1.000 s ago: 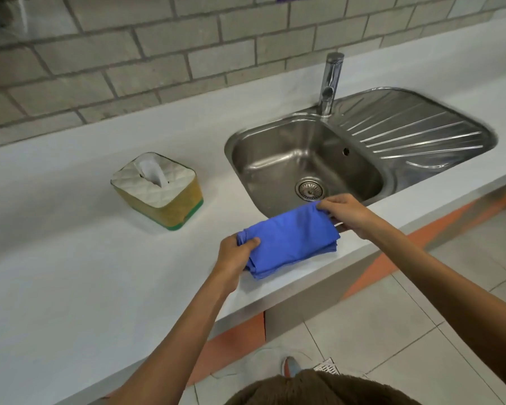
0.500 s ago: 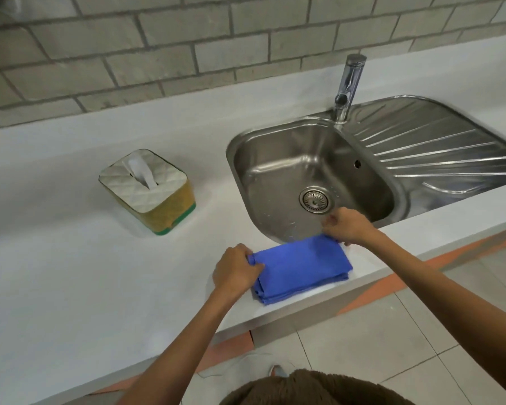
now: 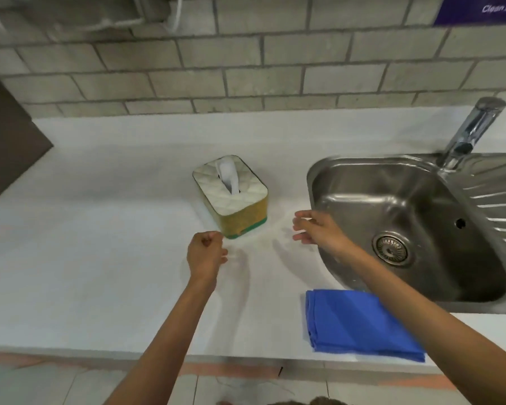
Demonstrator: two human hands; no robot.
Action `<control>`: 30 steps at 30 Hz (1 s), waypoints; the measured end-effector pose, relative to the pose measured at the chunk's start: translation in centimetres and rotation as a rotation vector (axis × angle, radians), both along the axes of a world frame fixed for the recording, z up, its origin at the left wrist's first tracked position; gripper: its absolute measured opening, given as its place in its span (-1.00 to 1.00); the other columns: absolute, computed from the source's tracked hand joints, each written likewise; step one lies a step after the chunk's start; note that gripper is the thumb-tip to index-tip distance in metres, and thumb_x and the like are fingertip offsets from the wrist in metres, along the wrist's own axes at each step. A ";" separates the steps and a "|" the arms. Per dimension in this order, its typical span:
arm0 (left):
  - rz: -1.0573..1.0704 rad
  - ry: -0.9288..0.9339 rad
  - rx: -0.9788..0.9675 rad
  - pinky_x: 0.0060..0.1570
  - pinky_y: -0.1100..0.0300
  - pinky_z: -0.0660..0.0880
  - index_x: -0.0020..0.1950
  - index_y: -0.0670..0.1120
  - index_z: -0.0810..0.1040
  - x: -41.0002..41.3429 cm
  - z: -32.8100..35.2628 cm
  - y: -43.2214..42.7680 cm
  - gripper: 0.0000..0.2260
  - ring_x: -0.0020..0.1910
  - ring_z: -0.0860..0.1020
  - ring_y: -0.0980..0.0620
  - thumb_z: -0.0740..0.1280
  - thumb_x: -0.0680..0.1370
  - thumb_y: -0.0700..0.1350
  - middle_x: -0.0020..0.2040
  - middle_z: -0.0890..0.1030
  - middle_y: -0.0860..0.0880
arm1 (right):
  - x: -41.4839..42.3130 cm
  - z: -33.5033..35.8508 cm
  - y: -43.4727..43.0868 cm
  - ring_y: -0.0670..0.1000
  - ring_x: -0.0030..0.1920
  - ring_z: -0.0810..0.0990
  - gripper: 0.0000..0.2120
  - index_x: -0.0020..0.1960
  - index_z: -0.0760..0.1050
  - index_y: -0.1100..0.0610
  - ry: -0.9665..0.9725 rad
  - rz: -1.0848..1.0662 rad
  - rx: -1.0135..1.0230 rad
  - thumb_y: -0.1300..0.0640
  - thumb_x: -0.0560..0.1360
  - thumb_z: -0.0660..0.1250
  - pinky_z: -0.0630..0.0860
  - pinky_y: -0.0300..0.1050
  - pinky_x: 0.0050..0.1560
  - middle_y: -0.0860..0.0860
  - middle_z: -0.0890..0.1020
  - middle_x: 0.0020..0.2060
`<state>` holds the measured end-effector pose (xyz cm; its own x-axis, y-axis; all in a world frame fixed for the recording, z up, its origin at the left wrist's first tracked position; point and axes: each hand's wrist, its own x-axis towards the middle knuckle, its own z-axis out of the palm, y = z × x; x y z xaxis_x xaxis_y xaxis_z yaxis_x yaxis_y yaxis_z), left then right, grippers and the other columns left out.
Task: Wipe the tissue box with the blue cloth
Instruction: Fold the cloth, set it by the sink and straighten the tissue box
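The tissue box point(image 3: 231, 194) stands on the white counter, yellow-sided with a green base and a quilted white top from which one tissue pokes up. The folded blue cloth point(image 3: 360, 324) lies flat at the counter's front edge, just before the sink, partly crossed by my right forearm. My left hand point(image 3: 205, 254) hovers just in front of the box's near left corner, fingers curled in on nothing. My right hand point(image 3: 319, 229) is just right of the box, fingers spread and empty. Neither hand touches the box or the cloth.
A steel sink point(image 3: 406, 226) with a drain and a ribbed draining board fills the right side, with a tap point(image 3: 471, 133) behind it. A brick wall backs the white counter point(image 3: 100, 244). A dark panel point(image 3: 6, 147) stands at far left. Tiled floor lies below the counter edge.
Both hands have let go of the blue cloth, which now lies on the counter's front edge, and have moved forward to either side of the tissue box. The view has swung left.
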<state>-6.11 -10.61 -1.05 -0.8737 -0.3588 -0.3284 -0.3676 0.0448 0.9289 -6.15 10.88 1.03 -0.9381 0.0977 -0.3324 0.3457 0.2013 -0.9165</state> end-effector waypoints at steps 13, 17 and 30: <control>-0.235 0.018 -0.063 0.31 0.00 0.39 0.39 -0.16 0.36 -14.0 2.3 -7.5 -0.51 0.26 0.45 -0.11 0.04 0.60 0.13 0.30 0.47 -0.15 | -3.2 -0.7 -10.1 0.14 0.23 0.46 -0.47 0.47 0.13 0.15 -0.133 -0.296 -0.397 -0.01 0.55 0.11 0.38 -0.05 0.16 0.11 0.41 0.22; -0.428 0.001 -0.128 0.40 -0.07 0.30 0.35 -0.12 0.42 -16.0 2.5 -7.4 -0.43 0.35 0.40 -0.14 -0.06 0.58 0.24 0.36 0.46 -0.14 | -3.6 -1.4 -12.2 0.11 0.20 0.47 -0.48 0.44 0.20 0.13 -0.099 -0.400 -0.416 -0.05 0.53 0.12 0.35 -0.04 0.16 0.05 0.44 0.18; -0.513 0.055 -0.017 0.41 -0.04 0.30 0.41 -0.02 0.36 -20.8 1.9 -14.7 -0.42 0.37 0.40 -0.09 -0.04 0.55 0.29 0.40 0.43 -0.09 | -12.7 0.1 -18.9 0.17 0.17 0.50 -0.65 0.28 0.34 0.20 0.037 -0.524 -0.271 0.10 0.55 0.03 0.44 0.08 0.20 0.22 0.48 0.25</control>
<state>-26.89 -25.32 0.86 -0.9545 0.1153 -0.2749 -0.2452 0.2213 0.9439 -18.86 -7.99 1.08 -0.7993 0.4669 -0.3784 0.3029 -0.2308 -0.9247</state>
